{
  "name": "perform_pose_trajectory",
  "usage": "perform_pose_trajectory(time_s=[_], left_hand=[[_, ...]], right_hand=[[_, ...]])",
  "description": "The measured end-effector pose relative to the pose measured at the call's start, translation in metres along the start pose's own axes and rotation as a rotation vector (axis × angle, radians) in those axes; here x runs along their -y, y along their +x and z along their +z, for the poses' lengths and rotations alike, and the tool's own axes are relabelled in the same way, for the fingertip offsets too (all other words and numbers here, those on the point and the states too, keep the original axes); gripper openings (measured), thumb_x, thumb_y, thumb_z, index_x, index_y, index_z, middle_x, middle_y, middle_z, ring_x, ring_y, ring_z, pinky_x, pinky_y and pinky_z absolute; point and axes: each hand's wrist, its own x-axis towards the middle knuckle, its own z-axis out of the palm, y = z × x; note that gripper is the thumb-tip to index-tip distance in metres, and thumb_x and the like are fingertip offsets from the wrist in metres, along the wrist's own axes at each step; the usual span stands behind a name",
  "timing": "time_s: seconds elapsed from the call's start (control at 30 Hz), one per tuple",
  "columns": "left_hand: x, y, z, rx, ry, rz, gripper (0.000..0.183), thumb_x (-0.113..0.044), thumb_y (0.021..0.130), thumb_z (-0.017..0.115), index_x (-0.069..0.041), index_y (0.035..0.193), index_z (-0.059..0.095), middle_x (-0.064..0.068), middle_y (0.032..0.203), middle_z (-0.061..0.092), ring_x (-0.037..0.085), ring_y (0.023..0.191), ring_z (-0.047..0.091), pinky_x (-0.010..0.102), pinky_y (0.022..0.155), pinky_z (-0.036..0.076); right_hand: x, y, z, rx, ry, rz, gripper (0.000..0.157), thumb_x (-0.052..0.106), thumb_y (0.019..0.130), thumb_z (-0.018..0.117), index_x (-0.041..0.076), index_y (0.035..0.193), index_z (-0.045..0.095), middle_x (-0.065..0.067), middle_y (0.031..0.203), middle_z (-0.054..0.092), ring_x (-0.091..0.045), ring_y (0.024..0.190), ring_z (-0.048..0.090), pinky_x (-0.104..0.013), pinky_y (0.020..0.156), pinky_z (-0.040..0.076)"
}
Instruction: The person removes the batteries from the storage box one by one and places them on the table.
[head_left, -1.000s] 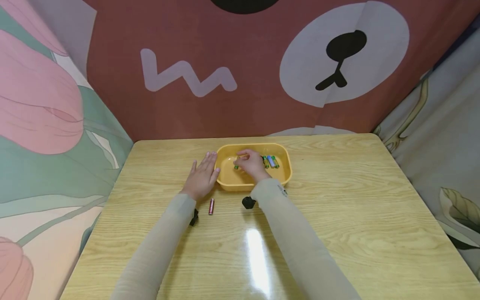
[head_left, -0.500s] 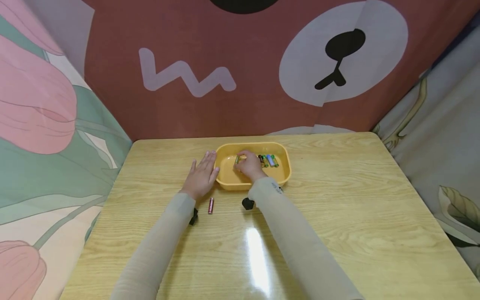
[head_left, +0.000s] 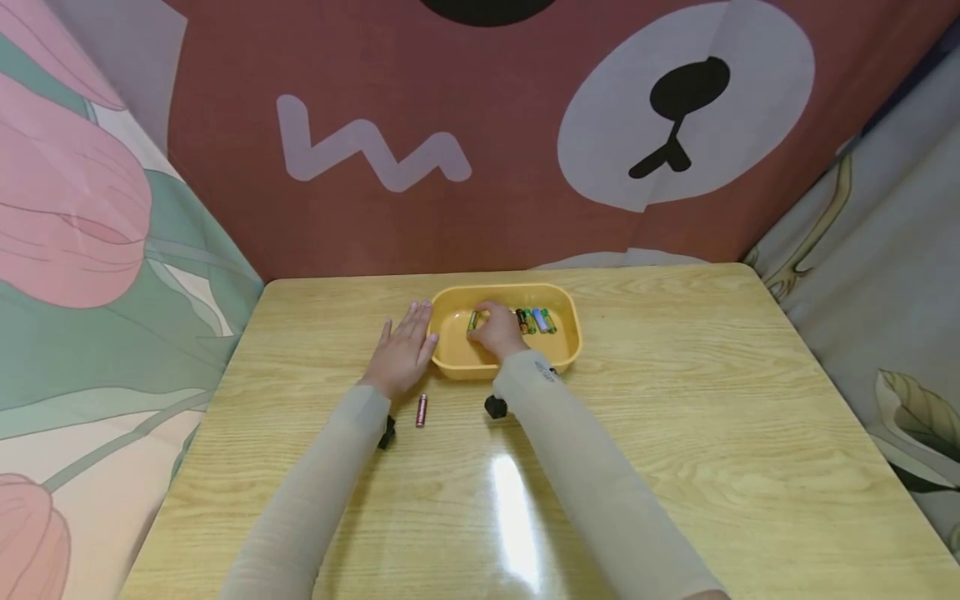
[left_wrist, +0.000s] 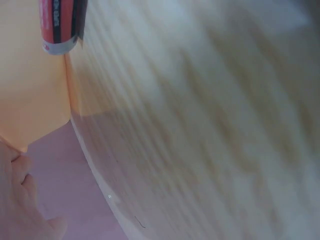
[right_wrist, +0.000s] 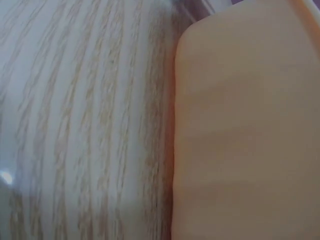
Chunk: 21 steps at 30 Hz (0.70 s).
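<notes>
Right hand (head_left: pixel 498 328) reaches into the tray (head_left: pixel 448 367), thumb and a finger pinching the green cell (head_left: pixel 472 322) near its two ends; the other fingers can't be made out. Left hand (head_left: pixel 403 354) lies spread flat at the tray's left end, fingers straight, thumb out to the side, touching the rim and probably bracing it. Step in hand, as judged: positioning a single cell inside the tray. The next move would seem to call for an even pinch and slow parting of thumb and finger, since a round cell may roll. Green cell sits just left of the right palm, long axis running away from the person, far end leaning slightly right; which pole leads, and whether it touches the tray floor, cannot be told. Row of cells (head_left: pixel 536 322) right of the right hand: roughly parallel to one another, far ends leaning slightly left. Red cell (head_left: pixel 422 411) lies outside, on the table (head_left: pixel 675 417), near the left wrist and nearer the person, axis also running away from the body.
</notes>
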Motion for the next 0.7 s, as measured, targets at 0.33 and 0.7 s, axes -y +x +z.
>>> perform_pose_trajectory(time_s=[0.33, 0.7], left_hand=[[0.0015, 0.0007, 0.0016, 0.001, -0.005, -0.002, 0.059, -0.041, 0.103, 0.024, -0.017, 0.152, 0.003, 0.000, 0.158, 0.009, 0.011, 0.142, -0.003, 0.053, 0.113, 0.006], [0.0009, 0.0005, 0.0011, 0.010, -0.009, -0.001, 0.059, -0.042, 0.103, 0.023, -0.017, 0.152, 0.003, -0.002, 0.158, 0.007, 0.010, 0.142, -0.004, 0.053, 0.113, 0.005]], right_hand=[[0.0017, 0.0006, 0.0012, 0.001, -0.087, 0.010, 0.053, 0.019, 0.078, 0.077, 0.009, 0.127, 0.057, -0.008, 0.124, 0.060, -0.027, 0.111, 0.056, -0.039, 0.094, 0.046], [0.0020, -0.0002, -0.0011, 0.006, -0.043, 0.014, 0.053, 0.019, 0.077, 0.078, 0.006, 0.125, 0.057, -0.011, 0.119, 0.061, -0.026, 0.106, 0.057, -0.038, 0.090, 0.047]])
